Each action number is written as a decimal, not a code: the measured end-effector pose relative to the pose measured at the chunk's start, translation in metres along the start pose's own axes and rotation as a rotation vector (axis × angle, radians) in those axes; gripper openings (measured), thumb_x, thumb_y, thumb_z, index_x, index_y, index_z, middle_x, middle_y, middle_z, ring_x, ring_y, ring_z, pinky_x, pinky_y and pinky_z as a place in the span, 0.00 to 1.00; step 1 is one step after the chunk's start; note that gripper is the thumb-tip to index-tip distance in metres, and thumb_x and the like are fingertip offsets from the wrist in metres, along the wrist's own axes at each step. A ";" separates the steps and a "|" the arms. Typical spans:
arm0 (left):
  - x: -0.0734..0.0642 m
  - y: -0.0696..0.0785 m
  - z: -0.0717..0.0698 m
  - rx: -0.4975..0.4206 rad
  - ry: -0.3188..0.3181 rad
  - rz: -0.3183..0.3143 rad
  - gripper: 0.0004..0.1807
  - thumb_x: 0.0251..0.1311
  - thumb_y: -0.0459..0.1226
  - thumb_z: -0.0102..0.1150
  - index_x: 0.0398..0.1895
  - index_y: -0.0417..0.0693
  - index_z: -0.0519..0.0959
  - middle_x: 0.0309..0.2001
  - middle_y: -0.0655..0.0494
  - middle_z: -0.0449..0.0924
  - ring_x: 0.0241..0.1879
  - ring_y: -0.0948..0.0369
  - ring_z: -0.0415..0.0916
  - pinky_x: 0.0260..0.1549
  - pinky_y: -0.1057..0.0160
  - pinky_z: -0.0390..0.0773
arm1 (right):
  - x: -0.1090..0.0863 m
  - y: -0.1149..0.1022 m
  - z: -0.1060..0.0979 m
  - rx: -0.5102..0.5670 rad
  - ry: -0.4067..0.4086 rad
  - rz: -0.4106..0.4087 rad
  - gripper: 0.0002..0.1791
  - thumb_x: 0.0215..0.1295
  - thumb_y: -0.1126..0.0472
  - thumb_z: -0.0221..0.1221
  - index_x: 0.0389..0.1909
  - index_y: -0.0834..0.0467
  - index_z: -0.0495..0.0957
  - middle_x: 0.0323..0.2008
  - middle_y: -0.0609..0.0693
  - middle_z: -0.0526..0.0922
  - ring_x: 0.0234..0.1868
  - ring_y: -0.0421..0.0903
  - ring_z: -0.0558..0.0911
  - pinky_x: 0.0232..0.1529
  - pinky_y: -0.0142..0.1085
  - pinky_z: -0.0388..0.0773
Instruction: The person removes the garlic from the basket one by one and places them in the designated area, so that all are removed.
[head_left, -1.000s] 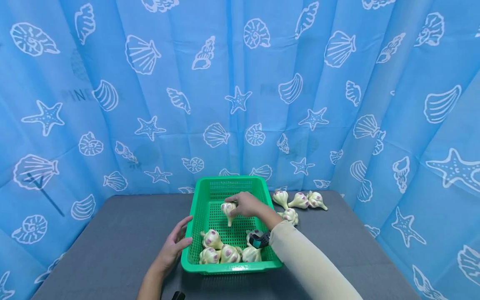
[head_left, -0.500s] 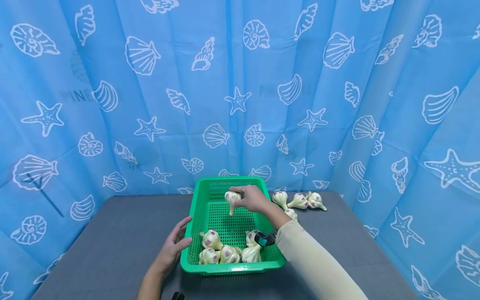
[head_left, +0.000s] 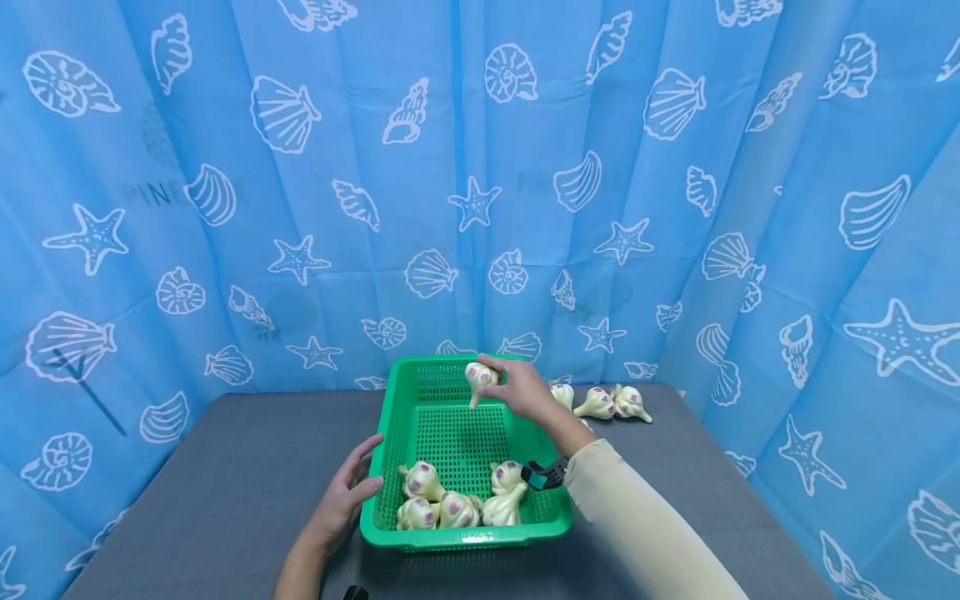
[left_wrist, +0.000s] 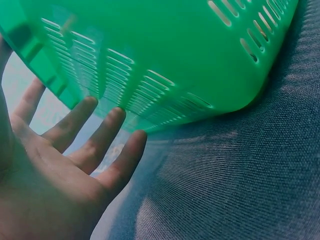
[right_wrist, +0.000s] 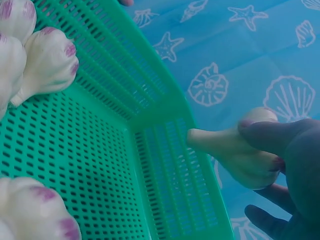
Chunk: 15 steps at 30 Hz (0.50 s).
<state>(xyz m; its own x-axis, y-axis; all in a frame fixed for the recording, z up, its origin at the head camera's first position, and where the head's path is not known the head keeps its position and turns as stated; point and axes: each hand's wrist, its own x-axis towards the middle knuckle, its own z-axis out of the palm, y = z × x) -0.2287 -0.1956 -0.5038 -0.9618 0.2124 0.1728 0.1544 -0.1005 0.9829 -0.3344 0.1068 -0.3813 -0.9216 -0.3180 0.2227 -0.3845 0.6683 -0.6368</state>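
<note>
Held garlic bulb point(head_left: 481, 375) in air at basket's 12 o'clock, near far wall, stem hanging toward 7 o'clock. Right hand point(head_left: 522, 389) pinches it between thumb and fingers. Green basket point(head_left: 427, 537) below; five loose bulbs point(head_left: 459, 509) inside, 4 to 8 o'clock. Left hand point(head_left: 347, 497) at 9 o'clock, fingers spread, gripping nothing, seemingly touching left wall. Outer bulbs point(head_left: 597, 403) on grey table point(head_left: 285, 467), around 2 o'clock. Step looks like mid-air carry; next move probably calls for steady pinch, rim clearance, gentle set-down.

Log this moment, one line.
right hand: pinches white-purple garlic bulb near far rim of green plastic basket | left hand: beside basket | basket: bulbs inside
</note>
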 end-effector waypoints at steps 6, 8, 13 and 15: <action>0.000 0.000 0.000 -0.006 -0.005 0.003 0.34 0.68 0.32 0.49 0.76 0.49 0.52 0.70 0.36 0.54 0.66 0.39 0.56 0.50 0.60 0.74 | -0.004 0.007 -0.011 0.003 0.071 0.012 0.33 0.59 0.55 0.68 0.67 0.48 0.72 0.54 0.58 0.80 0.18 0.43 0.63 0.21 0.35 0.65; 0.000 0.000 0.000 -0.008 -0.006 0.004 0.34 0.68 0.32 0.49 0.76 0.49 0.52 0.70 0.36 0.54 0.66 0.39 0.56 0.50 0.60 0.74 | -0.005 0.009 -0.014 0.011 0.098 0.008 0.32 0.59 0.55 0.68 0.67 0.49 0.72 0.59 0.59 0.76 0.19 0.43 0.63 0.21 0.35 0.65; 0.000 -0.001 0.000 -0.015 -0.013 0.007 0.34 0.69 0.32 0.49 0.76 0.48 0.52 0.69 0.36 0.54 0.66 0.39 0.56 0.49 0.59 0.75 | -0.007 0.018 -0.020 0.046 0.169 0.035 0.33 0.60 0.55 0.68 0.67 0.48 0.72 0.56 0.60 0.79 0.17 0.43 0.64 0.20 0.35 0.65; 0.000 -0.001 0.000 -0.015 -0.015 0.010 0.34 0.69 0.32 0.49 0.76 0.48 0.51 0.69 0.35 0.54 0.66 0.39 0.56 0.50 0.60 0.75 | -0.008 0.022 -0.022 0.073 0.204 0.047 0.33 0.59 0.55 0.68 0.67 0.48 0.72 0.54 0.60 0.79 0.17 0.42 0.64 0.19 0.34 0.65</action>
<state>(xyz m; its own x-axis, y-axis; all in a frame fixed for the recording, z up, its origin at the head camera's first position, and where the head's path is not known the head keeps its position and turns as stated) -0.2290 -0.1954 -0.5050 -0.9568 0.2257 0.1834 0.1601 -0.1176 0.9801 -0.3368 0.1388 -0.3807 -0.9329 -0.1403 0.3317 -0.3431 0.6265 -0.6998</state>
